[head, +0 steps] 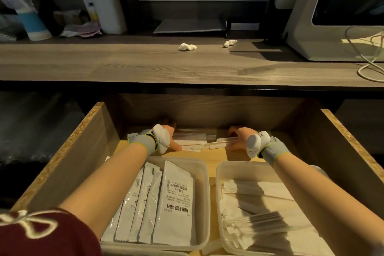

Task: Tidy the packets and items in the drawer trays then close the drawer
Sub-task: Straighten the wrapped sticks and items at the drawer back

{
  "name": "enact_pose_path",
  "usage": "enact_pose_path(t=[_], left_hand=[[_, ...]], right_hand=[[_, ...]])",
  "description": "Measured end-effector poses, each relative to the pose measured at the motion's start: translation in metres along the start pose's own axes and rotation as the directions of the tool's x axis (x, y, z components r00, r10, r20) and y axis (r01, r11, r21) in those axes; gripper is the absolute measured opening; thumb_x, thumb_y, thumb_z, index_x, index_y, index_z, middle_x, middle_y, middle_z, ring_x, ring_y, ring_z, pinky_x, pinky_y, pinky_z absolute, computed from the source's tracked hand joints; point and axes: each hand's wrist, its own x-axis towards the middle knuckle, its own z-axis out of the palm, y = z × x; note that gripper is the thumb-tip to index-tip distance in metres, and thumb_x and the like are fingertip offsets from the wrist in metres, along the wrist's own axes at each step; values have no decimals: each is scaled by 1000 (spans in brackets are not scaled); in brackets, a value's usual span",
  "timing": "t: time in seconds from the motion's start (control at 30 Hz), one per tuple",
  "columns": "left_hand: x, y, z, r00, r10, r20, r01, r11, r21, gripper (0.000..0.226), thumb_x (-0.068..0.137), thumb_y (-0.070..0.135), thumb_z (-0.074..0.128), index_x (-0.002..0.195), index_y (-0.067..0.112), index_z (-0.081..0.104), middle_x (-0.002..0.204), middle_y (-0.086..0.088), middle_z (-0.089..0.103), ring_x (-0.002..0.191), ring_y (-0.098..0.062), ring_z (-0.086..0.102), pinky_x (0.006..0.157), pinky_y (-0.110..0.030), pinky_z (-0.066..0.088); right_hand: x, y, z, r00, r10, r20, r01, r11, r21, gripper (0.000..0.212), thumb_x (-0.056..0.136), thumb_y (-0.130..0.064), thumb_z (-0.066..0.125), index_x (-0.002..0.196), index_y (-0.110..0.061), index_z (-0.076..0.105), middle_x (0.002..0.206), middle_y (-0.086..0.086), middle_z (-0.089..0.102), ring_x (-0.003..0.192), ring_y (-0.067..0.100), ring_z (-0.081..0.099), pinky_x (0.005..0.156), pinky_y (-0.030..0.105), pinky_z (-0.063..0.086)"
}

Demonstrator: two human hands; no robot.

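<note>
Long thin packets [194, 143] are lying loose at the back of the drawer [91, 137], behind the trays [206, 174]. My right hand [239, 141] is curling round some. My left hand [168, 137] is touching them, but I cannot tell its grip. They are looking light and bendy, so I am thinking the middle is the best place to hold.

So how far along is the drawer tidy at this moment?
Done: the white packets stand in a neat row in the left tray. In hand: the left hand and right hand are at the back, on loose wrapped sticks outside any tray. Left: stow those, straighten the jumbled pile in the right tray, and close the open drawer.
</note>
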Motion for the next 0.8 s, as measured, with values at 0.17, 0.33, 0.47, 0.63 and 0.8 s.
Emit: enact_pose_path(t=[0.17,0.33,0.47,0.63,0.8], left_hand=[[2,0,3,1000,11,13,-10,999,-31,79,83,55,56,141,6,34,139,-12,49,126,-29,50,98,-33,45],[2,3,3,995,94,28,-93,996,-14,57,86,46,58,124,4,53,112,-13,60,101,-26,59,76,-29,43],[-5,6,2,993,114,28,-115,993,24,49,89,43,54,116,2,58,92,-6,52,82,-19,52,69,-26,40],[-11,10,-4,992,127,21,-128,990,65,44,95,33,48,124,0,53,122,-16,60,112,-29,59,89,-33,48],[-12,9,-5,995,99,8,-99,995,28,38,93,26,52,119,-2,55,91,-9,49,79,-21,49,69,-27,38]], right_hand=[[-1,-4,-2,1000,4,7,-4,999,-33,48,81,-29,69,123,-8,58,128,14,59,120,30,53,99,35,41],[-4,-7,-1,999,10,48,-7,998,-61,47,85,-28,64,126,-6,56,132,16,56,124,30,51,103,35,39],[-6,-15,-1,992,19,124,-3,992,-129,44,93,-16,54,134,-4,47,138,16,51,128,29,48,108,33,38],[-11,-21,-3,996,16,86,-2,987,-162,43,93,-14,55,134,-5,47,134,14,53,122,29,53,103,32,43],[-11,-24,-3,993,54,106,-34,984,-177,37,94,-10,52,130,-2,50,133,16,54,121,29,54,99,31,43]])
